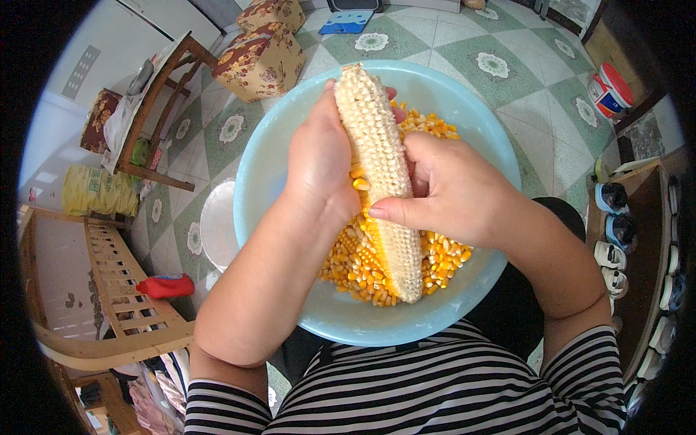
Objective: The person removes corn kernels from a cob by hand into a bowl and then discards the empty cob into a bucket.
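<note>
A mostly bare corn cob point(375, 130) slants across the basin, its surface pale where kernels are gone. Yellow kernels remain in rows along its lower left side. My left hand point(321, 152) grips the upper part from the left, with fingertips showing past the cob's right edge. Against the cob's middle, my right hand point(451, 185) has its thumb laid across the front; its other fingers are partly hidden behind. Two loose kernels point(360, 182) sit by my left palm. Below, a light blue plastic basin point(266, 217) on my lap holds many loose corn kernels point(353, 269).
Left of the basin stands a white bucket point(217, 223). A red bottle point(166, 285) lies on a wooden slatted frame point(128, 288). Further off are floral boxes point(261, 62), a wooden table point(149, 109) and a paint bucket point(610, 91). A shoe rack point(633, 326) is at the right.
</note>
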